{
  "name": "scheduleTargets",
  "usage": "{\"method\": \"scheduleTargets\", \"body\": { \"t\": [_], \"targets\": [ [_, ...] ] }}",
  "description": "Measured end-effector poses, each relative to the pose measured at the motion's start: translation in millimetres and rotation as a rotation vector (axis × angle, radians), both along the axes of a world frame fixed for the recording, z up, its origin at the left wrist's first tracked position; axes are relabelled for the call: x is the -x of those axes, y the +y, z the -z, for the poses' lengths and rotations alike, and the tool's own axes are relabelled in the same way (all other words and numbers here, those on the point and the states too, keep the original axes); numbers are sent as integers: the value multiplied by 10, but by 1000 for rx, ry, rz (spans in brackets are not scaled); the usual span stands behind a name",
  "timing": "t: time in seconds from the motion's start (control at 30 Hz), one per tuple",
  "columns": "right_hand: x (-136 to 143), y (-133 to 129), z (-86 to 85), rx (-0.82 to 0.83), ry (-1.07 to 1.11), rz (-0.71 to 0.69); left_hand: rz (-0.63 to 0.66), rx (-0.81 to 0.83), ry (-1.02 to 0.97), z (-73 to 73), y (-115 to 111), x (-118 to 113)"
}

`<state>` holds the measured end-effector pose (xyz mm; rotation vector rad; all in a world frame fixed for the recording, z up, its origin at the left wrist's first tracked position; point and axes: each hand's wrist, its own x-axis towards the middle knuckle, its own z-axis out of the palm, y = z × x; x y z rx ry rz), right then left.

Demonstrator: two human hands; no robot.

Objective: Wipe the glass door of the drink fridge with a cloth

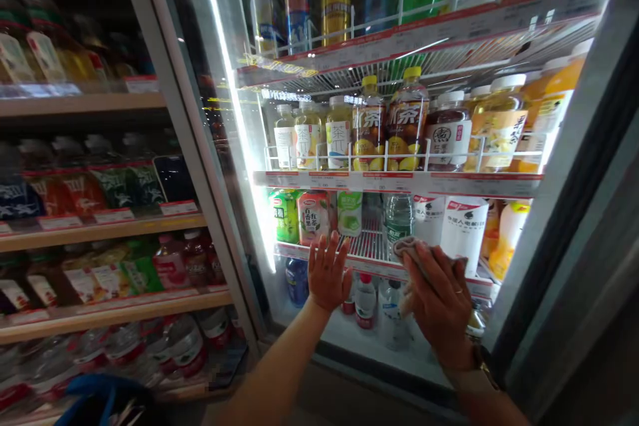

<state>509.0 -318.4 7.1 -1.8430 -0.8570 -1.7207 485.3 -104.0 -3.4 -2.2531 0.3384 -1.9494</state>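
Note:
My left hand (pixel 329 273) is raised with its fingers spread, holding nothing. It is before the lower shelf of a lit drinks fridge, overlapping a red drink carton (pixel 313 216). A folded greyish cloth (pixel 410 254) is gripped in my right hand (pixel 439 293), in front of a clear green-labelled bottle (pixel 399 213) and a large white container (pixel 464 229). Reflections lie over the fridge front. Whether either hand touches glass or the shelf edge (pixel 359 263), I cannot tell. A watch (pixel 484 369) and a ring show on the right arm and hand.
Bottled teas (pixel 407 123) line the middle fridge shelf, with cans (pixel 335 3) above. Small bottles (pixel 365 299) stand at the bottom. To the left, wooden shelves (pixel 100 226) hold several bottles. A bright light strip (pixel 224 53) runs up the fridge's left side; a dark frame (pixel 559 213) borders its right.

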Motion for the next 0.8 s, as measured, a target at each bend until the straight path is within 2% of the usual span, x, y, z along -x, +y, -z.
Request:
{"method": "scheduleTargets", "body": {
  "t": [0.13,0.3,0.43,0.7,0.8],
  "targets": [
    [4,23,2,-9,4,-14,16,13,10,9,7,0],
    [24,86,97,50,0,-52,7,11,17,17,6,-1],
    [55,148,254,154,17,-105,2,20,23,34,11,-4],
    [80,205,682,318,24,-231,18,15,19,14,5,4],
    [67,179,767,372,22,-244,2,3,4,0,-2,5]
  ]
}}
